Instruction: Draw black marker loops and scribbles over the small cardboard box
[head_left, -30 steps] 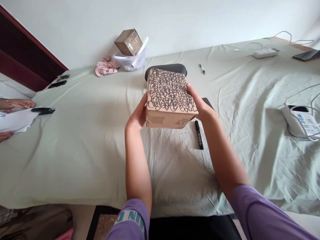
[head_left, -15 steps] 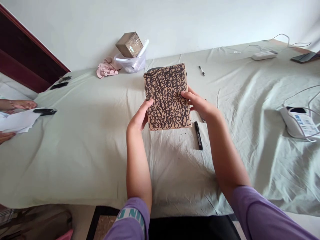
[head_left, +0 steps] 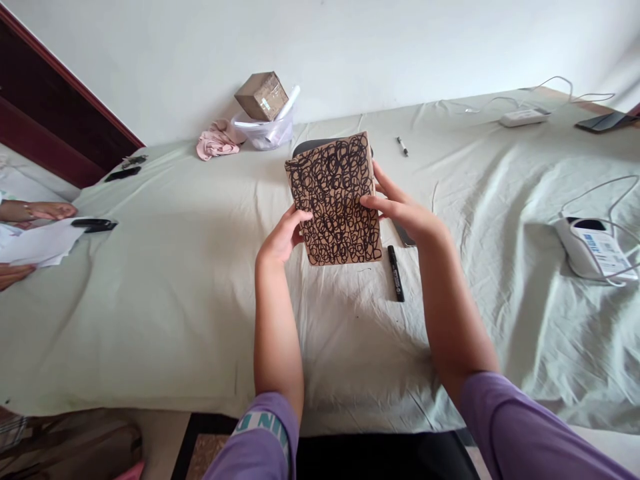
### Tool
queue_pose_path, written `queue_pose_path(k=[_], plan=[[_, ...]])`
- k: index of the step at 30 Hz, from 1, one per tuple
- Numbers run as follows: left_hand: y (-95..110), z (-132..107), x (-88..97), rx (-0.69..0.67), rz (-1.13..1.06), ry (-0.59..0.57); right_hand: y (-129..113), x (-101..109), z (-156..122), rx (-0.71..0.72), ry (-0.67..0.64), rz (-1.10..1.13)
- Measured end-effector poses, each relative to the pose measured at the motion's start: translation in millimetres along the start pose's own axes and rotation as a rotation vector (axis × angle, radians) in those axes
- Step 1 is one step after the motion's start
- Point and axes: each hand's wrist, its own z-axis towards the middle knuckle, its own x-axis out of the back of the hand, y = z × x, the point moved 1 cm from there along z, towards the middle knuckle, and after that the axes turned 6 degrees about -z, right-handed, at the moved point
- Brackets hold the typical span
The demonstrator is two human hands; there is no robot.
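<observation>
I hold a small cardboard box (head_left: 334,197) covered in black scribbled loops above a table draped in pale green cloth (head_left: 165,280). My left hand (head_left: 283,237) grips its lower left edge, thumb on the scribbled face. My right hand (head_left: 403,210) clasps its right side, fingers across the face. The scribbled side is turned toward me. A black marker (head_left: 395,272) lies on the cloth just right of the box, under my right wrist. A dark flat object (head_left: 313,145) shows behind the box's top.
At the back stand a plastic tub (head_left: 263,130) with a small box (head_left: 261,95), a pink cloth (head_left: 216,139) and a pen (head_left: 402,145). A white label printer (head_left: 593,250) with cables sits right. Another person's hands (head_left: 37,211) with papers are at far left.
The box has been tipped up so its scribbled face points at me, hiding the plain front side. My right fingers moved onto that face and my left thumb shifted onto its edge.
</observation>
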Motion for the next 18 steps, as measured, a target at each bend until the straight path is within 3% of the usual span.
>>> queue_pose_path(k=[7, 18], plan=[[5, -2, -4.1, -0.044, 0.080, 0.017, -7, -4, -4, -0.062, 0.155, -0.068], [13, -8, -9.5, -0.076, 0.232, 0.072, -12, -9, -4, -0.102, 0.179, -0.072]])
